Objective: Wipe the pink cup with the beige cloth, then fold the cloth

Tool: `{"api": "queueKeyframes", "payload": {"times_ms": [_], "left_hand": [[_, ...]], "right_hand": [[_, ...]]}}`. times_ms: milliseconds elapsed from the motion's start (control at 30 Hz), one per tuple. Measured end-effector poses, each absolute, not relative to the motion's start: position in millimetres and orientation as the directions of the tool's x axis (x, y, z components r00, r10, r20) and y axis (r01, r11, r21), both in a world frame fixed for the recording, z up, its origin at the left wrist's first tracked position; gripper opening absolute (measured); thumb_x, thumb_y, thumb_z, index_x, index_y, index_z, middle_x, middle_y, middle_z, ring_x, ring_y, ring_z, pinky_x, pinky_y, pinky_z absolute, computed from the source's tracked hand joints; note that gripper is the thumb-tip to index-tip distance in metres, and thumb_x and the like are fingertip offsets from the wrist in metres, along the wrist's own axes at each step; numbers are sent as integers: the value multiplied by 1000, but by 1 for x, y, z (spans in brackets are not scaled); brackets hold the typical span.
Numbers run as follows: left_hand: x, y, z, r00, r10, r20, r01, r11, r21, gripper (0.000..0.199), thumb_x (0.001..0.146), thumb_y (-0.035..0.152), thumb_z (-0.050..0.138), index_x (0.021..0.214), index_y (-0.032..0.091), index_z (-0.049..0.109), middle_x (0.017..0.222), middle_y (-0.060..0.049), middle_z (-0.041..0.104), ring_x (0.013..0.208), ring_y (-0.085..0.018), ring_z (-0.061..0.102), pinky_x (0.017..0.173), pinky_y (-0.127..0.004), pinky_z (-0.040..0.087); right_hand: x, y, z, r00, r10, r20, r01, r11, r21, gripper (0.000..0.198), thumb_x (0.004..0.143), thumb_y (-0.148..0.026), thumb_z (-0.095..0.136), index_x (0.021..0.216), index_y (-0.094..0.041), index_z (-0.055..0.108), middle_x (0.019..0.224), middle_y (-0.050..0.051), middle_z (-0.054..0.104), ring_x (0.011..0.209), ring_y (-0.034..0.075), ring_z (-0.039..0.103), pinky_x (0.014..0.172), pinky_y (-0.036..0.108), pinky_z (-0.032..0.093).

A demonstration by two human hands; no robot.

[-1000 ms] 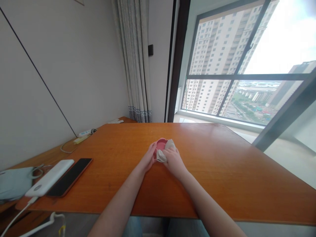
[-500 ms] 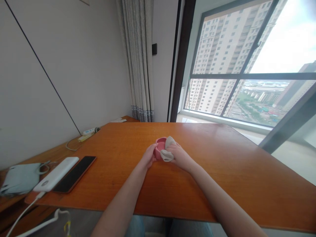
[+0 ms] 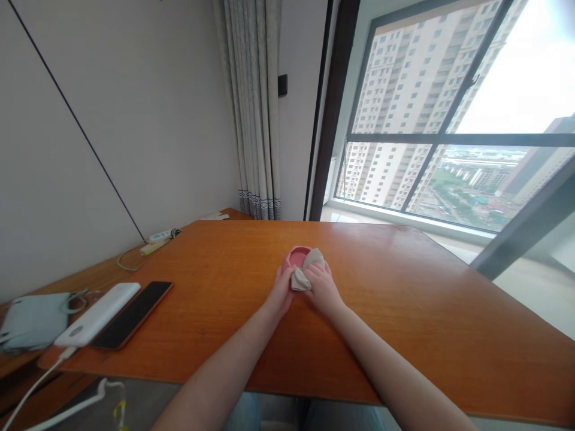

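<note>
A small round pink dish [image 3: 297, 257] is tilted above the middle of the wooden table, its hollow side facing me. My left hand [image 3: 281, 288] is closed around its left and lower edge. Bunched in my right hand [image 3: 324, 284] is a pale grey cloth [image 3: 314, 258], pressed against the right side of the dish. Part of the cloth hangs over the dish's near rim. The fingertips of both hands are partly hidden behind the dish and cloth.
On the wooden table [image 3: 215, 311] at left lie a black phone [image 3: 132, 314] and a white power bank [image 3: 99, 314] with a cable. Beside them is a light grey pouch [image 3: 36, 320]. A power strip [image 3: 157, 242] sits by the wall; a window is at right.
Both hands have shifted slightly right with the dish. My right hand has turned more upright, and the cloth has moved along the dish's right side. The view has moved a little.
</note>
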State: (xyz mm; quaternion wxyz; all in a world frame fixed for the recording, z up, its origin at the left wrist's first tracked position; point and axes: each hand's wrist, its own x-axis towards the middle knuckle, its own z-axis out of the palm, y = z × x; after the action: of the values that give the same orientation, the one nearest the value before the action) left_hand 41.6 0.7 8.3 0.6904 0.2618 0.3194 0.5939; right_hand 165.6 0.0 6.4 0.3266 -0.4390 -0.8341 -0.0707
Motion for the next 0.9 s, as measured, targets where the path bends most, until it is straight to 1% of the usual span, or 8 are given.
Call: {"api": "queueKeyframes", "payload": {"times_ms": [100,267,367,433,500,600,733,900], "left_hand": [[27,7,13,40,995,-87,-585,94,805,39,67,28,68,101,20,52,73,4,57,62,-9,53,60,-22,44],[0,16,20,164,976,-143,-412,199,889,34,68,39,68,93,19,57,61,5,54,52,-8,49,53,-20,41],[9,11,19,196,979,-61,-533,158,831,40,71,46,66,99,19,57,78,0,62,67,-11,57,60,-22,44],[23,4,17,221,975,32,-634,118,764,43,71,43,69,105,20,55,94,-3,63,81,-14,59,70,-25,47],[37,-1,12,228,970,79,-696,106,710,42,70,36,71,105,20,54,99,-4,62,88,-14,59,77,-27,47],[45,-3,7,186,980,66,-717,89,692,39,70,32,72,101,18,54,93,-4,62,84,-13,59,77,-27,47],[32,4,9,79,996,48,-662,16,749,40,67,34,73,99,19,54,85,0,62,74,-12,59,68,-24,46],[5,15,16,158,986,-58,-418,120,900,38,66,46,71,86,17,57,64,2,58,57,-11,54,57,-24,45]], "right_hand": [[171,2,13,-475,644,599,724,674,-150,15,86,-28,50,74,-20,54,76,2,54,79,18,47,89,36,32],[173,-1,25,-582,580,570,650,753,-103,12,86,-26,48,77,-20,54,80,4,54,82,19,45,82,32,35],[169,-3,22,-504,617,604,715,691,-108,12,85,-22,48,75,-19,54,79,5,54,81,20,44,78,33,35],[166,-5,15,-397,648,650,768,622,-152,13,85,-21,46,74,-19,54,78,5,53,80,20,43,77,33,35],[162,-6,9,-327,653,683,784,591,-190,15,86,-21,45,75,-18,54,77,5,52,79,20,42,77,34,35],[159,-5,3,-333,639,693,767,611,-195,15,87,-22,44,78,-18,55,78,5,53,80,20,43,79,34,35],[164,0,11,-427,604,673,724,674,-146,13,86,-24,46,79,-18,56,81,5,55,81,20,44,80,34,35],[171,2,21,-530,566,631,673,734,-92,13,87,-25,46,78,-19,55,83,5,55,85,19,45,81,33,34]]}}
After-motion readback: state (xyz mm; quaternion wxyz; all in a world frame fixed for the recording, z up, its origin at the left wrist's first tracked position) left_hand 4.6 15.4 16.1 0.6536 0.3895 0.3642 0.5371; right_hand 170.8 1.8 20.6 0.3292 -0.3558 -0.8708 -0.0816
